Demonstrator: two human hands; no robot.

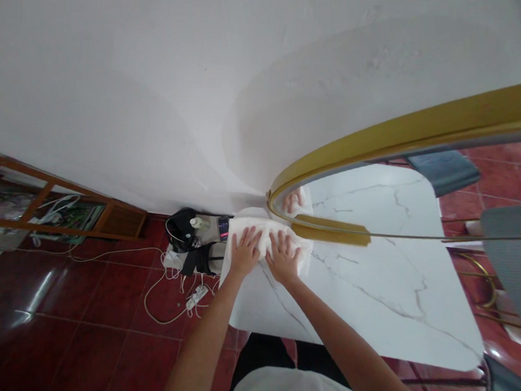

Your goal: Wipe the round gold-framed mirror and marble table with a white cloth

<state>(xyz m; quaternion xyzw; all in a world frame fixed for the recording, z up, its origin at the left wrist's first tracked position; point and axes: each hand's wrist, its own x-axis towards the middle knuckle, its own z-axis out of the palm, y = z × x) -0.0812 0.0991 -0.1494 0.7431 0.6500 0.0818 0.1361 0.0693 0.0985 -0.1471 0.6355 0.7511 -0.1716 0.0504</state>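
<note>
A white cloth [263, 227] lies spread and slightly rumpled on the left end of a white marble-patterned table [369, 295]. My left hand [244, 253] rests flat on the cloth with its fingers spread. Beside it, my right hand [284, 258] presses on the same cloth, palm down and fingers apart. Close to the right hand stands the gold base [331, 229] of a large gold-framed mirror [373, 126], which reflects the cloth and fingers. The cloth's far edge reaches towards the mirror frame.
A grey-white wall [165, 94] rises behind the table. On the red tiled floor [103, 331] at left are a black bag [181, 228], a green bottle [200, 224], a power strip [197, 297] and loose cables. A wooden shelf [123, 219] stands further left; a grey chair [517, 264] is at right.
</note>
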